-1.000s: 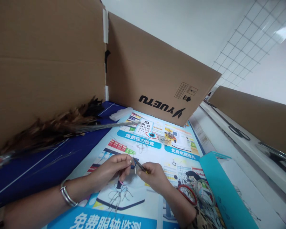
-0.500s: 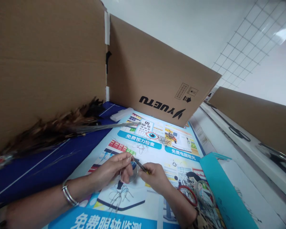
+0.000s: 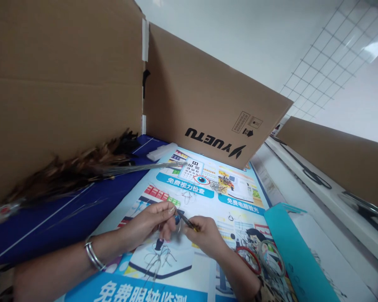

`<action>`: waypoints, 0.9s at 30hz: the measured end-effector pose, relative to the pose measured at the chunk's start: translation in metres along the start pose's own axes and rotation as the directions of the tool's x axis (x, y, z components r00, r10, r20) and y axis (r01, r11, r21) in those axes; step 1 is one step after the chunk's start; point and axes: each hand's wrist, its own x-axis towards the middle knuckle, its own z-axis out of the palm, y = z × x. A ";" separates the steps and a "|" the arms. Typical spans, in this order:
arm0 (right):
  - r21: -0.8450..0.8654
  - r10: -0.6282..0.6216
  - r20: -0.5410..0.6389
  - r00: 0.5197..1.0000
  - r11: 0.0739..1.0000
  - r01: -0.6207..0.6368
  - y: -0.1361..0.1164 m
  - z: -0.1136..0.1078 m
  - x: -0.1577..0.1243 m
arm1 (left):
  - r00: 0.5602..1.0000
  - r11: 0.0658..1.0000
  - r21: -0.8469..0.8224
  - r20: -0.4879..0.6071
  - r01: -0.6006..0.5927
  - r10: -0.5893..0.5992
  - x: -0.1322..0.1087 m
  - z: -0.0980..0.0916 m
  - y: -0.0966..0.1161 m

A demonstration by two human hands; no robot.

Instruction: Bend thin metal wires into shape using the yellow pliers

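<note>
My left hand (image 3: 157, 218) pinches a thin silvery wire (image 3: 179, 225) between thumb and forefinger, its other fingers curled below. Part of the wire curves down past the fingers, and the rest is hard to make out. Wrapped around a small pair of pliers (image 3: 186, 220) with dark jaws and yellow on the handle, my right hand (image 3: 204, 235) points the tips at the wire by my left fingertips. Below the hands, a bunch of bent wire pieces (image 3: 157, 260) lies on the printed poster (image 3: 201, 260).
Red and pale wire coils (image 3: 249, 259) lie beside my right forearm, near a turquoise box (image 3: 302, 251). Long straight wires (image 3: 145, 167) and brown feathers (image 3: 82, 165) lie at the left. Small metal pieces (image 3: 219, 187) sit farther back. Cardboard panels (image 3: 208, 92) stand behind and left.
The wire, earlier a clear round loop below the fingers, now shows only as a partial curve. Both hands stay nearly in place, with the plier tips still at the left fingertips.
</note>
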 end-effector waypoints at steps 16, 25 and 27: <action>-0.592 -0.088 -0.189 0.978 0.805 -0.042 -0.016 0.005 -0.008 | 0.921 0.765 0.632 -0.215 -0.123 0.325 -0.006 -0.001 -0.013; -0.649 -0.059 -0.199 0.978 0.756 -0.087 -0.016 0.012 -0.010 | 0.880 0.570 0.810 -0.166 -0.135 0.445 -0.005 -0.004 -0.016; -0.650 -0.053 -0.193 0.980 0.755 -0.087 -0.016 0.012 -0.010 | 0.877 0.560 0.816 -0.160 -0.140 0.453 -0.006 -0.004 -0.016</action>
